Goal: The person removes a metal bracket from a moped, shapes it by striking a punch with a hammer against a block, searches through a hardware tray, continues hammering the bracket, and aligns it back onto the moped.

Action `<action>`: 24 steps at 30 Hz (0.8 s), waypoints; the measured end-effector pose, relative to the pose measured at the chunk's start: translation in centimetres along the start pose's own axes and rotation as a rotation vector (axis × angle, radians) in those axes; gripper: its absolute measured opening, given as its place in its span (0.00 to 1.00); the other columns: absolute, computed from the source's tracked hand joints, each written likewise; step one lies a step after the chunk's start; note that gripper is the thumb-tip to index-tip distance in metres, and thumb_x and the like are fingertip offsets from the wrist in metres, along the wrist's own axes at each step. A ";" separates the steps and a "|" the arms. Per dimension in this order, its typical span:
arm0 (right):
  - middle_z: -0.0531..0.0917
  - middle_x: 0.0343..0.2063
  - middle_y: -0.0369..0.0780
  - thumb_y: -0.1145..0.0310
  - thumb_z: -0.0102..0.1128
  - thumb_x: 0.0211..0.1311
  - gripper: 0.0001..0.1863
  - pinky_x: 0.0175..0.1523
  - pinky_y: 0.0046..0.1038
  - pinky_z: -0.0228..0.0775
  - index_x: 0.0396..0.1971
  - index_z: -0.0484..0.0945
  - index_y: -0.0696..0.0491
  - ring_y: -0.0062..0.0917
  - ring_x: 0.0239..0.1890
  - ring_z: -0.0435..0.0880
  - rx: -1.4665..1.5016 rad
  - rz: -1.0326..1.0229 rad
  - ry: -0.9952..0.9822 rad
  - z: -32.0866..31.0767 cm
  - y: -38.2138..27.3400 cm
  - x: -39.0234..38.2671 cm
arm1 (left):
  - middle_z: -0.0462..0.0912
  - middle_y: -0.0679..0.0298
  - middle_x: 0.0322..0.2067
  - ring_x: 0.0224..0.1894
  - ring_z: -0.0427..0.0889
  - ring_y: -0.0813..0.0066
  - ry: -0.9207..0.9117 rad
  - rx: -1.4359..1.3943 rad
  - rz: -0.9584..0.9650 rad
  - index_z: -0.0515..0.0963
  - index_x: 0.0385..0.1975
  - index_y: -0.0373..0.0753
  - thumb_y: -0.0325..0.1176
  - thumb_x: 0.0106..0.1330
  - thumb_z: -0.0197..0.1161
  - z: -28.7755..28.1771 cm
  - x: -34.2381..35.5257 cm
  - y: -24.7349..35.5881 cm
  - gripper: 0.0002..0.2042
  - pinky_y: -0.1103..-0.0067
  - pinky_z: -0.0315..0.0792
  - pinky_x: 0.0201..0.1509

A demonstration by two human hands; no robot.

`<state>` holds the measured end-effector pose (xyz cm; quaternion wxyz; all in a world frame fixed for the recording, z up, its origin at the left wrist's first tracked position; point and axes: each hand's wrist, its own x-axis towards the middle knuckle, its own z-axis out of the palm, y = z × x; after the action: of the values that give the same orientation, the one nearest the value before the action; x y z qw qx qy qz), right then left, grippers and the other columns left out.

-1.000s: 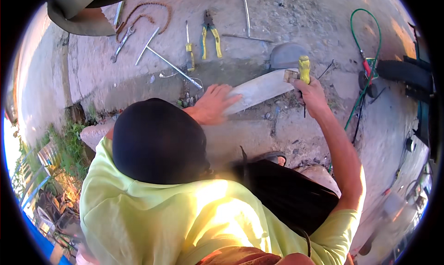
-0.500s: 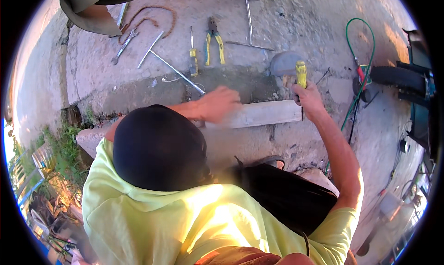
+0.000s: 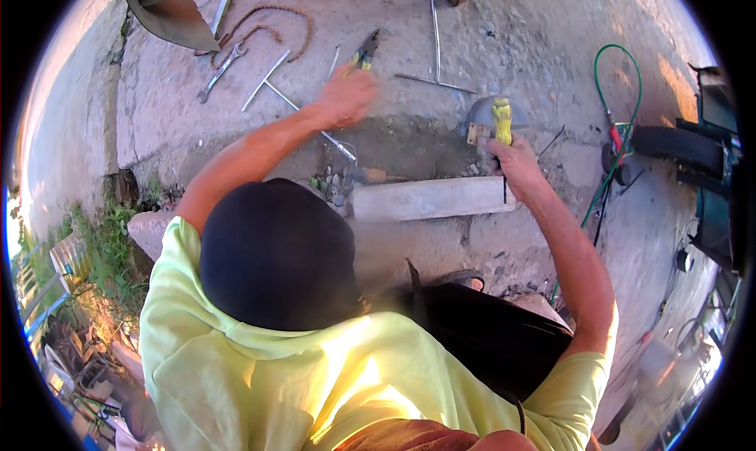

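- Head view: the left hand [image 3: 346, 97] is over the handles of the pliers [image 3: 368, 48], on the concrete ground [image 3: 394, 26] beyond the step's edge; the fingers look curled there, but blur leaves me unable to tell whether they grip.
- The pliers' dark nose points away from the person, so the handles face the near edge, probably for easy grasping.
- A thin metal rod [image 3: 335, 60] shows just left of the pliers, its lower end hidden by the hand.
- The right hand [image 3: 516, 164] has its fingers wrapped round a yellow-handled screwdriver [image 3: 502, 120], held upright, handle up, perhaps to keep it ready.
- A small brown piece [image 3: 477, 134] sits against that hand; whether it is pinched too, I cannot tell.
- Below, a pale block [image 3: 433, 199] lies along the step's near edge, likely as a support.
- The T-shaped wrench [image 3: 283, 98] and the spanner [image 3: 220, 75] lie left of the pliers, apparently within reach.
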<state>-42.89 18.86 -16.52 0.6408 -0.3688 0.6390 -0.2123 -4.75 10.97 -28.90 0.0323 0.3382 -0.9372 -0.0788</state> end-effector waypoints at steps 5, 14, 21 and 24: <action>0.73 0.19 0.30 0.67 0.65 0.65 0.09 0.22 0.22 0.59 0.29 0.74 0.50 0.15 0.18 0.70 0.021 0.034 0.036 0.1 0.3 0.5 | 0.78 0.58 0.54 0.61 0.74 0.58 0.117 -0.021 -0.167 0.80 0.49 0.44 0.36 0.58 0.62 -0.3 -3.0 -2.7 0.18 0.59 0.63 0.67; 0.73 0.21 0.28 0.65 0.69 0.64 0.11 0.22 0.22 0.56 0.29 0.73 0.49 0.13 0.19 0.69 0.191 0.079 -0.038 3.8 -2.3 1.2 | 0.81 0.56 0.47 0.51 0.80 0.57 0.229 -0.401 -0.370 0.81 0.48 0.40 0.43 0.63 0.66 -0.9 -3.6 -3.1 0.17 0.64 0.72 0.58; 0.74 0.23 0.28 0.64 0.70 0.63 0.10 0.23 0.21 0.58 0.32 0.76 0.49 0.13 0.21 0.71 0.172 0.093 -0.100 7.6 -3.4 1.8 | 0.82 0.56 0.47 0.47 0.84 0.66 0.243 -0.917 -0.173 0.80 0.54 0.38 0.32 0.56 0.72 -9.2 2.4 8.2 0.23 0.70 0.77 0.55; 0.74 0.21 0.29 0.65 0.70 0.62 0.09 0.23 0.21 0.58 0.30 0.76 0.49 0.14 0.20 0.71 0.184 0.087 -0.129 8.5 -3.5 2.0 | 0.82 0.56 0.47 0.46 0.84 0.64 0.239 -0.959 -0.134 0.79 0.54 0.38 0.31 0.55 0.73 -8.9 2.4 8.1 0.24 0.70 0.78 0.53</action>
<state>-33.75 16.82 -16.03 0.7204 -0.2932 0.5896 -0.2178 -10.63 14.47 -18.78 0.2862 0.3515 -0.7614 -0.4634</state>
